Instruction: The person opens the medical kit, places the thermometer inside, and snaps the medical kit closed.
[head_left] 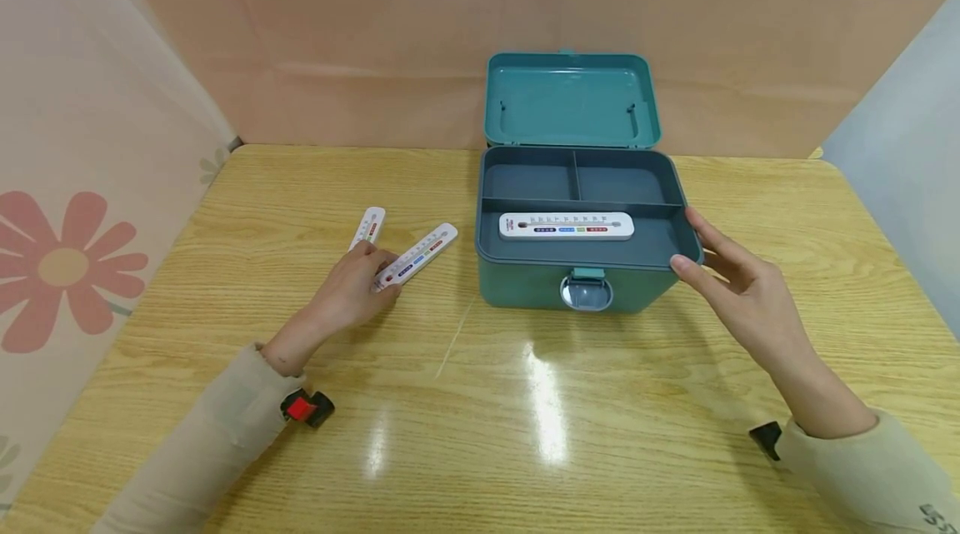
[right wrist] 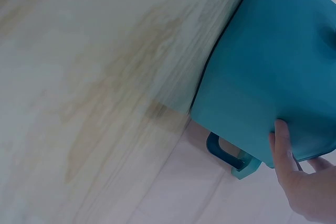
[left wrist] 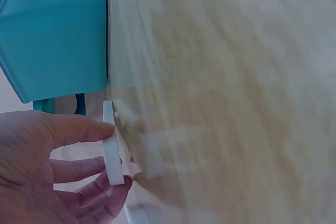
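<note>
On the table, my left hand (head_left: 352,284) pinches a white thermometer (head_left: 422,255) near its lower end. In the left wrist view, its thumb and fingers press the thermometer's edges (left wrist: 111,148). A second thermometer (head_left: 371,226) lies just behind that hand, its lower part hidden by the fingers. A third thermometer (head_left: 566,226) rests lengthwise in the front compartment of a teal storage box (head_left: 540,286). My right hand (head_left: 742,292) holds the box's right front corner, thumb at the front rim and fingers along the side; the right wrist view shows a finger (right wrist: 284,145) against the wall.
The box's teal lid (head_left: 570,101) stands raised at the back. A grey tray with two rear compartments and a long front one fills the top (head_left: 536,176). A latch (head_left: 587,291) hangs on the front. The wooden table (head_left: 480,417) meets a pinkish backdrop behind.
</note>
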A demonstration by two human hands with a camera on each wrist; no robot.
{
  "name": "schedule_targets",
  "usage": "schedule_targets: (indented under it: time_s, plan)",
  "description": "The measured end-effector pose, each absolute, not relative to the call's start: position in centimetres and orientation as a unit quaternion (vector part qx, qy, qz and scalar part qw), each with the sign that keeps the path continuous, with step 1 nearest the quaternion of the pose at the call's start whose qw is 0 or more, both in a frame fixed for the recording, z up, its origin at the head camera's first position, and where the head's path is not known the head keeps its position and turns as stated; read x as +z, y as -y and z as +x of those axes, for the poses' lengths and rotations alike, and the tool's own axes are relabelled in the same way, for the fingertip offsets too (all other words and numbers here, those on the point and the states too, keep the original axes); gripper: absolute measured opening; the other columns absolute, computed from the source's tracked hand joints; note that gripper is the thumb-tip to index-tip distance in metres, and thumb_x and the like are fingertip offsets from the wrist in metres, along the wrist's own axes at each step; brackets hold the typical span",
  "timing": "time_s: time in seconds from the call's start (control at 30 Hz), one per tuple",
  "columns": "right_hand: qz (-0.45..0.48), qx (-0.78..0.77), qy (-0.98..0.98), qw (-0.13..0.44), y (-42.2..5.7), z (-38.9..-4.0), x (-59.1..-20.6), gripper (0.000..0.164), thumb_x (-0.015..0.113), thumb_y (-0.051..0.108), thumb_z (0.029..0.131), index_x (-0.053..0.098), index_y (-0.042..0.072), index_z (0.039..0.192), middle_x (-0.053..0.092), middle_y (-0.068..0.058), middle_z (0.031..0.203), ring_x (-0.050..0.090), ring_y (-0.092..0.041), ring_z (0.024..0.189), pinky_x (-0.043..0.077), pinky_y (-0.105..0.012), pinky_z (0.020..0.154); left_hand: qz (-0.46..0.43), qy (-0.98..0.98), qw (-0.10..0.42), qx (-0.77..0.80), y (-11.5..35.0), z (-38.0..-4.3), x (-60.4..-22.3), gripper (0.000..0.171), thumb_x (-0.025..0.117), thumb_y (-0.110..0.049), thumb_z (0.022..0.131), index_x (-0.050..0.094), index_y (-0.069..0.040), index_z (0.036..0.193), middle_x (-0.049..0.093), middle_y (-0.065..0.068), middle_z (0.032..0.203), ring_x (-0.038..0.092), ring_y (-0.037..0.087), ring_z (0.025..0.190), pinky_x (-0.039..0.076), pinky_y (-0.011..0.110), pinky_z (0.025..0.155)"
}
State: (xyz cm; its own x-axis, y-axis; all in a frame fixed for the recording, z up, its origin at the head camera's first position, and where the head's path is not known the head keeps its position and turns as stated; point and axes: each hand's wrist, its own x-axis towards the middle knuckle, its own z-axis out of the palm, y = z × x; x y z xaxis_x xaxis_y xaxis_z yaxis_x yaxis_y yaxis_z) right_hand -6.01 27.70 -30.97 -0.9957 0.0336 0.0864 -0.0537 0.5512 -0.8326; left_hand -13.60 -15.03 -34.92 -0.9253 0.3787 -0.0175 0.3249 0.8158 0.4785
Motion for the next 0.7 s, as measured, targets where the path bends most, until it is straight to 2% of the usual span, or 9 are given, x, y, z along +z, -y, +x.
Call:
schedule_targets:
  time_s: [0.27, 0.53, 0.7]
  plan:
    - [0.006, 0.470, 0.881, 0.045, -27.66, -6.03, -30.88, 0.059, 0.061, 0.021, 0.095, 0.036, 0.031, 0.147, 0.036, 0.015, 0.151, 0.047, 0.007, 0.118, 0.042, -0.001, 0.081, 0.182, -0.948, 0.063, 0.254, 15.18, -13.63, -34.42, 0.037, 0.066, -0.011, 0.087, 0.061, 0.007, 0.119, 0.055, 0.021, 0.106, 0.051, 0.025, 0.080, 0.041, 0.033, 0.067]
    - [0.007, 0.473, 0.880, 0.045, -27.65, -6.05, -30.89, 0.058, 0.060, 0.020, 0.095, 0.036, 0.030, 0.147, 0.035, 0.015, 0.152, 0.047, 0.005, 0.121, 0.042, -0.001, 0.081, 0.188, -0.945, 0.057, 0.262, 15.21, -13.57, -34.35, 0.034, 0.066, -0.010, 0.086, 0.064, 0.006, 0.116, 0.066, 0.021, 0.105, 0.057, 0.023, 0.081, 0.045, 0.035, 0.069]
    - [0.005, 0.473, 0.880, 0.044, -27.67, -6.01, -30.90, 0.058, 0.060, 0.020, 0.095, 0.036, 0.031, 0.147, 0.035, 0.015, 0.152, 0.046, 0.005, 0.121, 0.042, -0.001, 0.081, 0.192, -0.940, 0.055, 0.276, 15.18, -13.60, -34.21, 0.036, 0.065, -0.010, 0.087, 0.063, 0.008, 0.118, 0.066, 0.022, 0.110, 0.057, 0.022, 0.081, 0.044, 0.032, 0.067]
